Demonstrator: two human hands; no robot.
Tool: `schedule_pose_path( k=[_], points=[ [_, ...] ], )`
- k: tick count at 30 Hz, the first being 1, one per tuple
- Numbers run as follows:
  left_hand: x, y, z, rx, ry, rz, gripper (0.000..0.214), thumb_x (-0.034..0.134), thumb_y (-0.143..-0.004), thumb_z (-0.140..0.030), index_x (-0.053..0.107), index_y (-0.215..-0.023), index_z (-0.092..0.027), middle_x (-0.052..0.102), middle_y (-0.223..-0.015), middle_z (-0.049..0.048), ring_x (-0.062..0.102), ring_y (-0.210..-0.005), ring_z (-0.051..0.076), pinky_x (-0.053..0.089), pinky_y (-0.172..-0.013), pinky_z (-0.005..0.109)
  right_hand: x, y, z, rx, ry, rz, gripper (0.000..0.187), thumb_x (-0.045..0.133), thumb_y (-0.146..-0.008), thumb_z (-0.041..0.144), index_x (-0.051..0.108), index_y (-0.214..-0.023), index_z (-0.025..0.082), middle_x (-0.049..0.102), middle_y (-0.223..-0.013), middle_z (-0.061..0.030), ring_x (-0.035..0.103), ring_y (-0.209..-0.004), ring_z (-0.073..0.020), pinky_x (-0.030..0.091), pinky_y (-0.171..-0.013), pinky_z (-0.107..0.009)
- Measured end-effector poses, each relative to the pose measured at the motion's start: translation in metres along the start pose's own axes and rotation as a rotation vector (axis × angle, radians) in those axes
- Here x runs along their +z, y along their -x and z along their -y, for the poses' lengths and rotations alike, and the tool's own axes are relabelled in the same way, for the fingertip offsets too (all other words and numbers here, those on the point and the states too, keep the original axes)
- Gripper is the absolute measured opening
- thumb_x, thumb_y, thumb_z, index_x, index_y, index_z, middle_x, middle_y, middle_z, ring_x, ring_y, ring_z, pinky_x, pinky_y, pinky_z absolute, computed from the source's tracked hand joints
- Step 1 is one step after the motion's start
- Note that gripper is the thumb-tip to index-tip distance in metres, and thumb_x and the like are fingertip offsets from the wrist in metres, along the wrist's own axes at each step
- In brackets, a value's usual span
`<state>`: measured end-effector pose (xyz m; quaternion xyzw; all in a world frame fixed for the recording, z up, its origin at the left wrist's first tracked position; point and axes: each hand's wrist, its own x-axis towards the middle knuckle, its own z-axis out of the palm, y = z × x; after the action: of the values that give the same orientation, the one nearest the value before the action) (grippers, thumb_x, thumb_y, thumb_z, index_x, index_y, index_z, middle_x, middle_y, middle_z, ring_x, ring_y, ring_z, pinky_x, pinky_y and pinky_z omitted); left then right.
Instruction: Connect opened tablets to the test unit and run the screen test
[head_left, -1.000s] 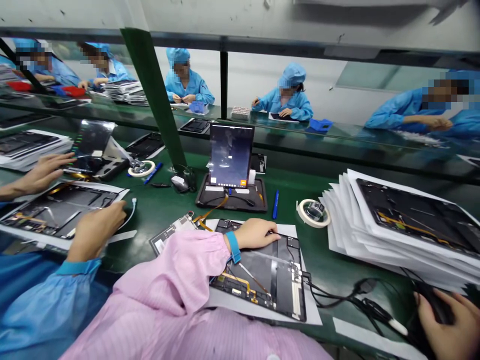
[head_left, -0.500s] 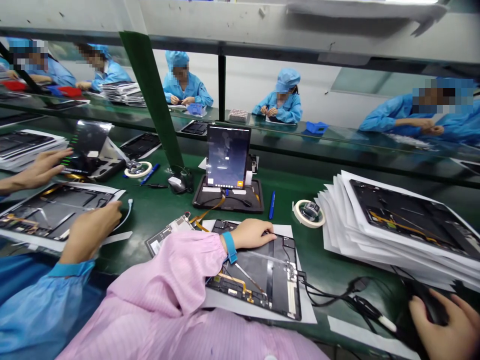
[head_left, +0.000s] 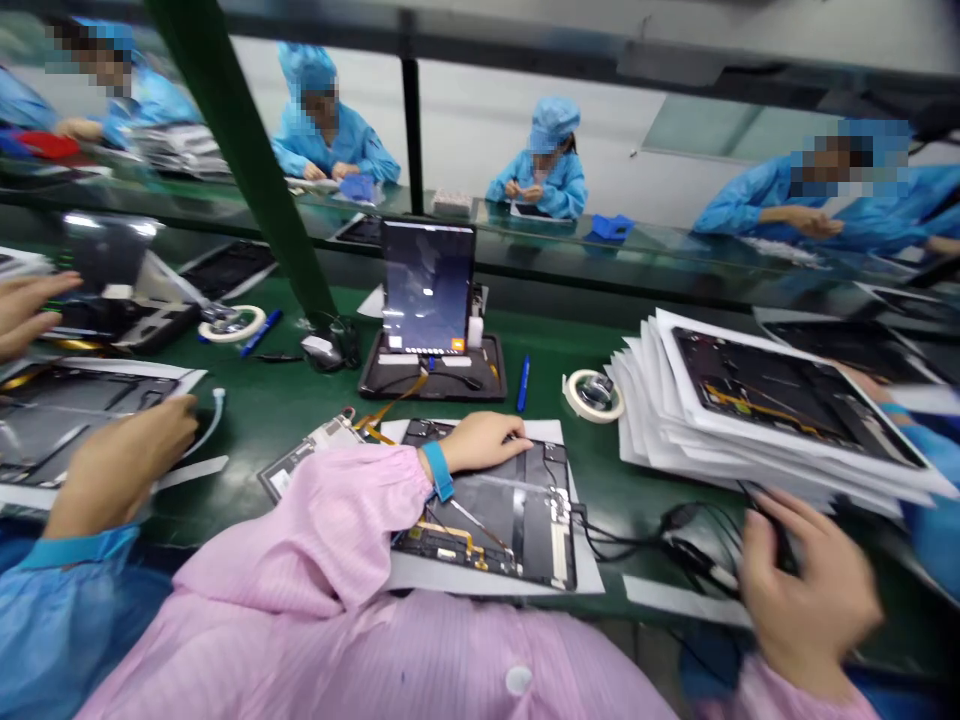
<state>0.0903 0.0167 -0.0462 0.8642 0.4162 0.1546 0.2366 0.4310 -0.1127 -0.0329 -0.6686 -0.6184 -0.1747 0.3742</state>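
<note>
My left hand (head_left: 480, 440), in a pink sleeve with a blue wrist strap, lies open on the top edge of an opened tablet (head_left: 517, 510), fingers resting flat. The tablet lies back-off on a white sheet (head_left: 585, 578). An orange flex cable (head_left: 390, 405) runs from it to a black tray (head_left: 442, 385) holding an upright lit tablet (head_left: 427, 285). My right hand (head_left: 806, 590), blurred, is closed over a black corded device (head_left: 772, 525) at the lower right, with its cables (head_left: 637, 540) trailing toward the opened tablet.
A stack of opened tablets on white sheets (head_left: 757, 400) fills the right. A tape roll (head_left: 592, 395) and blue pen (head_left: 523, 383) lie behind my tablet. A co-worker's hand (head_left: 120, 460) works on the left; a blue sleeve (head_left: 926, 470) on the right. A green post (head_left: 240, 170) slants up.
The view swung right and down. My right hand moved left and up with the black corded device, nearer the stack. My left hand stayed on the tablet.
</note>
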Motion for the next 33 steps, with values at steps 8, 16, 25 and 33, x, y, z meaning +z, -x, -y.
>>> schedule_pose_path(
  k=[8, 16, 25, 33],
  points=[
    [-0.001, 0.000, 0.006, -0.006, 0.046, 0.044, 0.034, 0.045, -0.090, -0.048, 0.065, -0.090, -0.021, 0.070, -0.088, 0.0018, 0.061, -0.076, 0.017, 0.040, -0.064, 0.025, 0.051, -0.024, 0.103, 0.194, -0.652, 1.407, 0.037, 0.044, -0.090, 0.051, 0.056, -0.079, 0.018, 0.040, -0.046, 0.0070, 0.034, -0.040, -0.0075, 0.027, -0.041, -0.020],
    [0.000, 0.000, 0.004, -0.019, 0.032, 0.060, 0.032, 0.046, -0.090, -0.047, 0.065, -0.093, -0.022, 0.069, -0.088, 0.0012, 0.061, -0.078, 0.018, 0.040, -0.066, 0.025, 0.051, -0.017, 0.081, 0.299, -0.764, 1.417, 0.044, 0.043, -0.088, 0.057, 0.054, -0.073, 0.017, 0.033, -0.043, 0.0084, 0.028, -0.039, -0.0060, 0.022, -0.041, -0.020],
    [0.001, -0.001, 0.005, -0.046, 0.026, 0.062, 0.030, 0.048, -0.089, -0.046, 0.065, -0.093, -0.022, 0.070, -0.090, 0.0012, 0.061, -0.078, 0.018, 0.038, -0.064, 0.025, 0.022, -0.017, 0.075, 0.535, -0.920, 0.893, 0.031, 0.051, -0.089, 0.048, 0.061, -0.096, 0.020, 0.066, -0.073, -0.0041, 0.062, -0.066, -0.0147, 0.047, -0.055, -0.024],
    [0.001, 0.000, 0.005, -0.053, 0.041, 0.062, 0.030, 0.048, -0.089, -0.047, 0.065, -0.092, -0.022, 0.070, -0.087, 0.0016, 0.060, -0.076, 0.018, 0.037, -0.063, 0.025, 0.046, 0.009, 0.089, 0.367, -0.887, 1.055, 0.024, 0.049, -0.091, 0.038, 0.051, -0.107, 0.021, 0.060, -0.080, -0.0008, 0.055, -0.058, -0.0104, 0.045, -0.059, -0.026]
  ],
)
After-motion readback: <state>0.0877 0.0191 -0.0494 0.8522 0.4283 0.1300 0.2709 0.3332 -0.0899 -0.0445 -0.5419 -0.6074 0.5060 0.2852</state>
